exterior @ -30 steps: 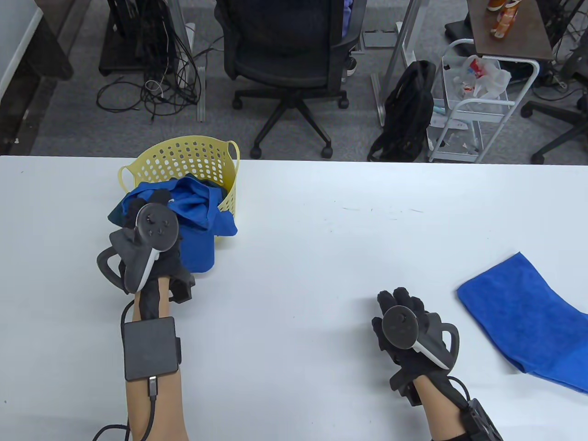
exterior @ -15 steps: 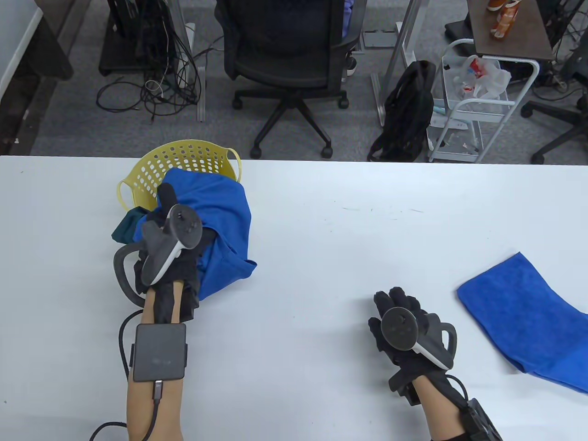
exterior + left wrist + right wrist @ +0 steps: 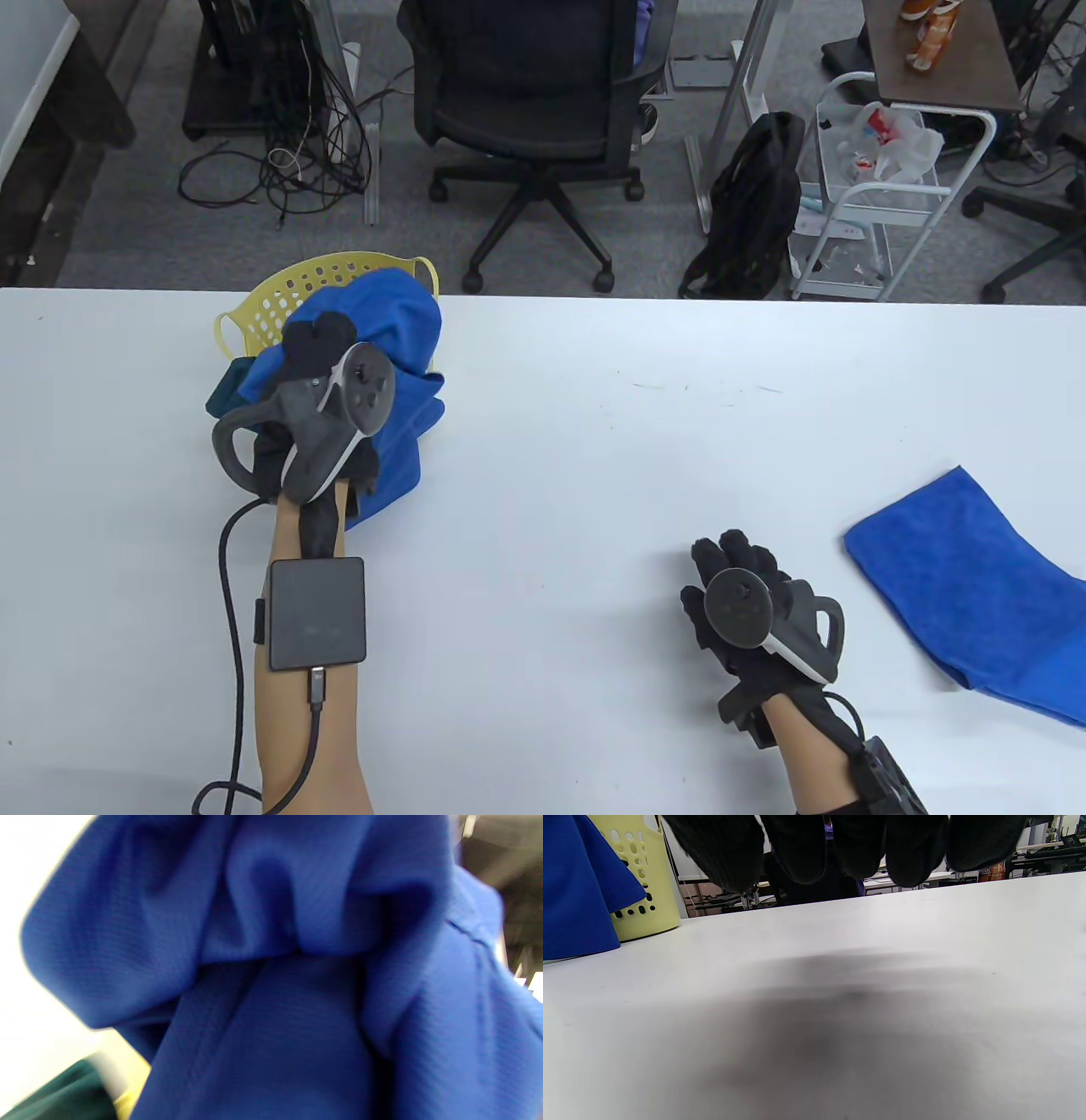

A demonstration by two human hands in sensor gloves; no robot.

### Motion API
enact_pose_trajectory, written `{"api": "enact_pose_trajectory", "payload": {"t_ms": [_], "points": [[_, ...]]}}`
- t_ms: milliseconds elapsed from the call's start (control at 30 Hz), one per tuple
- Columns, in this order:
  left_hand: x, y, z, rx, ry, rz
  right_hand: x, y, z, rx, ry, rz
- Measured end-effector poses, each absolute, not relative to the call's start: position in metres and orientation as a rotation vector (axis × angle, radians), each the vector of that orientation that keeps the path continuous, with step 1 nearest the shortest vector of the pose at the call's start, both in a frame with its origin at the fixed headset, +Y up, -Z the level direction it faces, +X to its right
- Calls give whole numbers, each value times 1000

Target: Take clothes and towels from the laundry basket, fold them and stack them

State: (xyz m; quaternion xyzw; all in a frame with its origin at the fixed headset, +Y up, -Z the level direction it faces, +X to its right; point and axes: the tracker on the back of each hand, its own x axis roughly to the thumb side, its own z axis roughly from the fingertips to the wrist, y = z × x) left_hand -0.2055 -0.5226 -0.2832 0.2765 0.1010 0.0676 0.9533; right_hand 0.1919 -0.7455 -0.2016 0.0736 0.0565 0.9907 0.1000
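A yellow perforated laundry basket (image 3: 254, 316) stands at the table's back left; it also shows in the right wrist view (image 3: 645, 882). My left hand (image 3: 318, 352) grips a bright blue garment (image 3: 390, 327) and holds it raised above the basket, its lower part hanging to the table. That garment fills the left wrist view (image 3: 297, 984), where my fingers are hidden. A dark green cloth (image 3: 225, 395) lies at the basket's left. My right hand (image 3: 734, 560) hovers open and empty just above the table, fingers spread (image 3: 797, 849). A folded blue towel (image 3: 976, 586) lies at the right edge.
The white table (image 3: 594, 475) ends at a far edge behind the basket. Beyond it stand a black office chair (image 3: 534, 110), a black backpack (image 3: 755, 204) and a white wire cart (image 3: 882, 187).
My left hand has lifted the blue garment out of the basket and swung it up and back over the basket. My right hand has barely moved.
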Motion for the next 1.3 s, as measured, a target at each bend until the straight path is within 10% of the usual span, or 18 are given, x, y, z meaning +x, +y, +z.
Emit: {"api": "enact_pose_trajectory", "payload": {"t_ms": [267,500,800,1067,1300], "points": [[-168,-483,-225,797,-176,525,200,-741,-204,190,150,2871],[-109,-559,-236,199,-195,480,215,-721,-201,189,58,2635],[-78,-654,-219,-321,-358,718,168,-704,-180,747,-127,2512],[-94,-686,-185,-429,-457,276,215,-696,-191,309,-211,2150],[-112,-737,-186,-325,-140,263,217,-726,-200,-57,-96,2610]]}}
